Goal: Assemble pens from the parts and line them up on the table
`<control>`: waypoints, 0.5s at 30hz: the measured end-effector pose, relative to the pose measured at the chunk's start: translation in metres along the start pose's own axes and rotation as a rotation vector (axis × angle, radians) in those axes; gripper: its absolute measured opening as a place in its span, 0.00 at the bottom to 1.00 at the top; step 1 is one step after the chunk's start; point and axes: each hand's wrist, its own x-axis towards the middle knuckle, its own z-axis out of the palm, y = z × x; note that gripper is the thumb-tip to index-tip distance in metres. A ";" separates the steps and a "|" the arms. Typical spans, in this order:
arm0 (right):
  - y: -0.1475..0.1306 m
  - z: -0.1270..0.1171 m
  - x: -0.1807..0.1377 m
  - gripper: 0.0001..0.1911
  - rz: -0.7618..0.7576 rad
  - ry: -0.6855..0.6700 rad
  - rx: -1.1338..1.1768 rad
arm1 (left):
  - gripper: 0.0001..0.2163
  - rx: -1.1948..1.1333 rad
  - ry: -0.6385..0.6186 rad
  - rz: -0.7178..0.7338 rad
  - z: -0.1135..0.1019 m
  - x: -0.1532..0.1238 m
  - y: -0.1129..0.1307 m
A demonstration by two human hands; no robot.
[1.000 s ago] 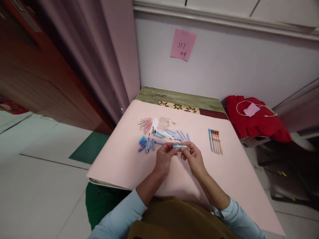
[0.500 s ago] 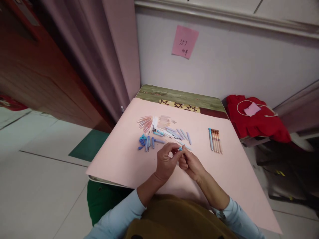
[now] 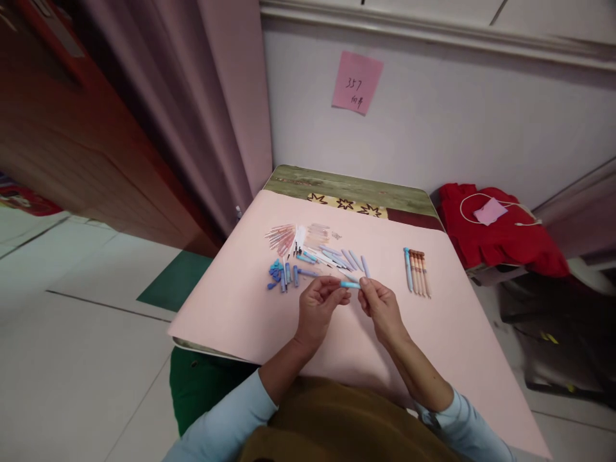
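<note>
A light blue pen barrel [image 3: 350, 284] lies level between my two hands, above the near part of the table. Its left end is at the fingertips of my left hand [image 3: 315, 311], which are closed on it. At the other end, the thumb and fingers of my right hand [image 3: 384, 311] pinch it, hiding that tip. Just beyond are blue caps [image 3: 276, 269], upright and lying blue barrels [image 3: 295, 276], white refills [image 3: 327, 258] with dark tips, and several pale lilac-blue barrels [image 3: 355, 260].
Pink-orange clear tubes [image 3: 280, 237] and small springs [image 3: 336, 235] lie farther back on the pink-covered table [image 3: 231, 289]. To the right, a blue pen [image 3: 408, 269] lies beside several brown-topped pens [image 3: 420, 274]. A red cloth [image 3: 500, 237] with a white cable is past the table's right edge.
My hands have drawn slightly apart, the right one moving right. The blue barrel, seen mostly end-on before, now shows its side between them.
</note>
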 end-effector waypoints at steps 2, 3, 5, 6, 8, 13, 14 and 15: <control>-0.002 -0.003 0.000 0.26 -0.014 0.006 -0.021 | 0.14 0.000 0.001 -0.007 -0.001 -0.002 0.004; -0.003 -0.003 0.000 0.25 -0.027 0.005 -0.038 | 0.14 0.005 0.001 -0.012 -0.001 -0.002 0.006; -0.005 -0.004 0.000 0.25 -0.069 0.008 -0.089 | 0.14 0.015 0.010 -0.030 -0.001 -0.002 0.009; -0.007 -0.004 -0.001 0.25 -0.097 0.013 -0.121 | 0.14 0.013 0.019 -0.043 -0.001 -0.001 0.009; -0.009 -0.005 -0.002 0.24 -0.163 0.030 -0.207 | 0.14 -0.002 0.042 -0.084 -0.002 0.001 0.009; -0.012 -0.006 -0.006 0.19 -0.448 0.140 -0.578 | 0.16 -0.030 0.094 -0.205 -0.004 0.002 0.006; -0.011 -0.006 -0.007 0.17 -0.515 0.157 -0.651 | 0.16 -0.026 0.103 -0.226 -0.005 0.002 0.005; -0.010 -0.006 -0.008 0.15 -0.576 0.167 -0.710 | 0.16 -0.021 0.111 -0.246 -0.006 0.002 0.005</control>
